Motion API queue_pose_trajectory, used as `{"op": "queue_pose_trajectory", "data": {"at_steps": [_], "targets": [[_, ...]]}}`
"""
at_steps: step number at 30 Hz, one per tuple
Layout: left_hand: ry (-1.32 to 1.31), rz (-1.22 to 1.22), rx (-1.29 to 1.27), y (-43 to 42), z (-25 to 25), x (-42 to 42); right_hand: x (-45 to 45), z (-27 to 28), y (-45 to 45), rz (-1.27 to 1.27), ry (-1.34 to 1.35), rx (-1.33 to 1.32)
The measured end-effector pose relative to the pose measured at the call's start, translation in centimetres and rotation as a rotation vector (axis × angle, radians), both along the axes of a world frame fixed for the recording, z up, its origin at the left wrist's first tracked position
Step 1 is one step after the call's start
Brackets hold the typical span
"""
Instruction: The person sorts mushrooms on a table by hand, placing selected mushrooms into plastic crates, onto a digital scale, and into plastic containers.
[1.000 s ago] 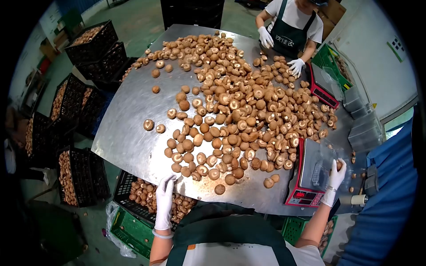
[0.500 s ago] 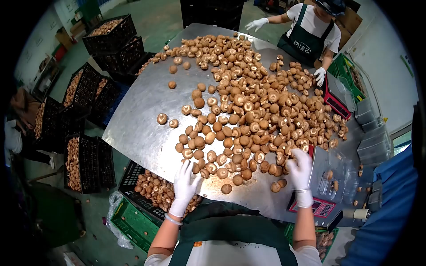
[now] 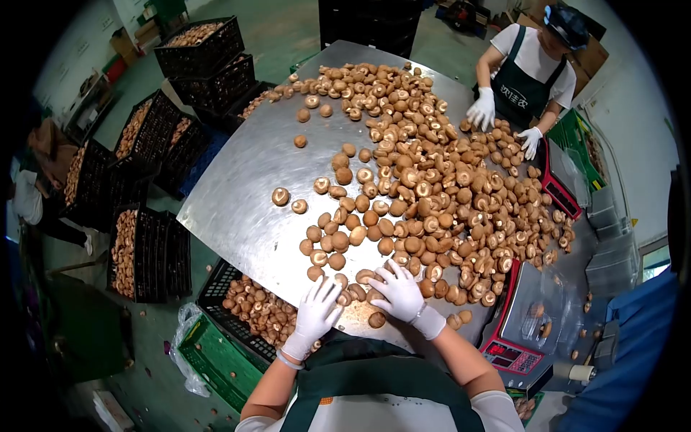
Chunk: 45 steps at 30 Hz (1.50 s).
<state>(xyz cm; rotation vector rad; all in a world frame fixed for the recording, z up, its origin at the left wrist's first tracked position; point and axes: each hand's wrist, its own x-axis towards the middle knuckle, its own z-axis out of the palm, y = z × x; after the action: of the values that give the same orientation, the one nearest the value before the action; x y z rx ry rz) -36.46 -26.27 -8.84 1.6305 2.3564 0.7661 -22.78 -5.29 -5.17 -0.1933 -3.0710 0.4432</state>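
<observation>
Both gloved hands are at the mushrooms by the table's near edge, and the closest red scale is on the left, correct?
Not quite: the head view shows the closest red scale on the right. The left hand and right hand, both gloved, are at the mushrooms by the near edge of the table.
</observation>
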Motion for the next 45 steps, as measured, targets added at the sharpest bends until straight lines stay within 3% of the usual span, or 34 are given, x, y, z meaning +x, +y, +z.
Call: {"op": "queue_pose_trajectory", "data": {"at_steps": [6,8,11,14,24,26,27,30,32,34,36,40,43,45], "targets": [[0.004,0.389,0.128,-0.1,-2.1,-1.7,-4.7,0.6,1.5,-0.094,0.036,-0.24],[-0.005,0.377,0.119,0.7,-1.9,-2.4,-8.4,1.0,0.8,-0.104,0.246,-0.353],[-0.032,0.35,0.039,1.5,-1.9,-3.1,-12.0,-1.1,-0.2,-0.018,0.007,-0.081],[-0.051,0.403,0.033,1.1,-2.1,-3.0,-10.6,-1.9,-2.1,0.045,-0.01,0.027],[-0.144,0.463,0.088,-0.5,-2.6,-2.4,-2.6,0.4,-2.2,0.238,0.105,-0.133],[-0.09,0.423,0.036,-0.5,-2.6,-2.3,-2.8,-0.2,-1.0,0.17,0.146,-0.316],[-0.092,0.422,0.036,-0.5,-2.6,-2.2,-3.5,2.2,0.0,0.102,0.151,-0.326],[-0.077,0.378,0.036,-0.6,-2.8,-2.2,-5.0,0.6,3.4,-0.277,0.248,-0.373],[-0.154,0.407,0.14,-0.8,-3.6,-2.5,-6.3,-1.2,5.9,-0.302,0.288,-0.234],[-0.136,0.426,0.164,-1.1,-3.1,-2.6,-7.4,-2.3,6.1,-0.362,0.187,0.131],[-0.16,0.446,0.23,-1.6,-3.4,-3.0,-8.1,-3.7,5.6,-0.321,0.04,0.223],[-0.165,0.491,0.291,-2.7,-3.5,-3.0,-7.9,-3.1,4.2,-0.208,0.121,0.045],[-0.194,0.526,0.34,-2.7,-3.8,-2.8,-8.1,-0.3,1.9,-0.09,0.33,-0.187],[-0.23,0.502,0.351,-2.2,-3.5,-3.0,-7.9,0.2,-0.7,0.055,0.257,-0.233]]}}
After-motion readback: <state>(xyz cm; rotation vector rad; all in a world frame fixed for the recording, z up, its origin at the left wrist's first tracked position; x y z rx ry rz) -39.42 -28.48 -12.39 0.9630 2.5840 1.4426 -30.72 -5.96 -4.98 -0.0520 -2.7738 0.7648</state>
